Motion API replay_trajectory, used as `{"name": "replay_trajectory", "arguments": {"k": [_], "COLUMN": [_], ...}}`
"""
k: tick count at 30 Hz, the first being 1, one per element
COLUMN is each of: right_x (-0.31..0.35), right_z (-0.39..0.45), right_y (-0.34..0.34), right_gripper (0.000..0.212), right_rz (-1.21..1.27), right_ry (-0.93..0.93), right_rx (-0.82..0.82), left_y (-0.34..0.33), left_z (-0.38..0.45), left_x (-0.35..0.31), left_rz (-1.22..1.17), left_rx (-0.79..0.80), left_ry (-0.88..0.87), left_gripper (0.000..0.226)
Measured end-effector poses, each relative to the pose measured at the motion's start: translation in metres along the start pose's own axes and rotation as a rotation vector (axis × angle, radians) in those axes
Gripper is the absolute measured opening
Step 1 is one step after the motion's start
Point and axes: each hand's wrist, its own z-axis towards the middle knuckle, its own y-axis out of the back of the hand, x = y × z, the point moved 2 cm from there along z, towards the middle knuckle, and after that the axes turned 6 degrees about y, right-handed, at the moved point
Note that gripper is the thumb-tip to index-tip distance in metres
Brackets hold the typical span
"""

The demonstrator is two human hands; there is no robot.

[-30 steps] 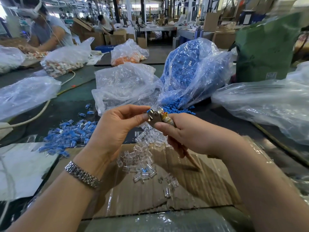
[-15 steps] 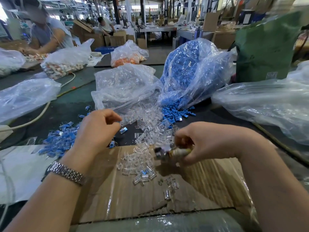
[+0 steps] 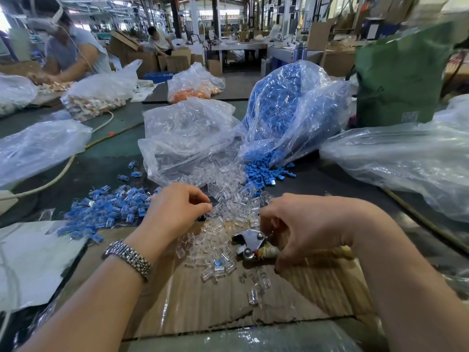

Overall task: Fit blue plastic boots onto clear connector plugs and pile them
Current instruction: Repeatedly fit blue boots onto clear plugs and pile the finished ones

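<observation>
Factory hall with a long dark counter [image 3: 106, 148], other workers bent over bags in the distance. At the far left sit closed clear bags. Next comes a loose pile of finished blue-booted plugs [image 3: 111, 209], heaped within easy reach of the left hand [image 3: 175, 209]. That hand hovers with fingers curled, fingertips pinched at the edge of the clear plugs [image 3: 223, 196]; whether it has hold of one I cannot tell. The plugs spill from an open clear bag [image 3: 187, 133] onto a cardboard sheet [image 3: 253, 301], probably laid there to give a smooth work surface. Just right of that bag, a fuller bag [image 3: 286, 107] lies on its side with blue boots [image 3: 266, 171] trickling from its mouth, so both parts sit side by side for picking. The right hand [image 3: 312, 227] is closed around a small metal plier-like tool [image 3: 250, 243], its head pointing left, low over the cardboard. More clear bags and a green sack [image 3: 401, 77] stand at the right.
</observation>
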Motion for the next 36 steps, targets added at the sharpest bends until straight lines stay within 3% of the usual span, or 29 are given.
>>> {"name": "replay_trajectory", "arguments": {"k": [5,7,9,11,15,21,24,27,31,36], "right_x": [-0.007,-0.017,-0.034,-0.047,-0.067,-0.065,-0.063,-0.058,-0.048,-0.045], "right_z": [-0.009,-0.007,0.002,0.014,0.042,0.07,0.07,0.065,0.049,0.035], "right_y": [0.007,0.012,0.014,0.01,0.001,-0.013,-0.009,-0.002,-0.002,-0.001], "right_gripper": [0.05,0.033,0.014,0.02,0.045,0.072,0.061,0.049,0.031,0.017], "right_rz": [0.227,0.337,0.326,0.292,0.246,0.102,-0.01,-0.056,0.013,0.102], "right_ry": [0.004,-0.01,-0.113,-0.196,-0.276,-0.251,-0.231,-0.224,-0.179,-0.181], "right_rx": [-0.037,-0.25,-0.562,-0.718,-0.663,-0.411,-0.411,-0.425,-0.452,-0.507], "left_y": [-0.001,0.001,0.005,0.007,0.007,0.007,0.006,0.007,0.008,0.006], "left_z": [0.0,0.0,0.0,-0.002,-0.009,-0.01,-0.012,-0.011,-0.007,-0.007], "left_x": [-0.001,-0.002,-0.004,-0.007,-0.011,-0.012,-0.012,-0.009,-0.004,-0.005], "left_rz": [-0.067,-0.172,-0.269,-0.355,-0.436,-0.489,-0.63,-0.625,-0.761,-1.023], "left_rx": [-0.059,-0.081,-0.08,-0.068,-0.057,-0.008,0.056,0.091,0.189,0.358], "left_ry": [-0.005,-0.01,-0.023,-0.038,-0.048,-0.025,0.007,-0.001,0.048,0.061], "left_gripper": [0.009,0.011,0.011,0.011,0.008,0.007,0.01,0.01,0.01,0.026]}}
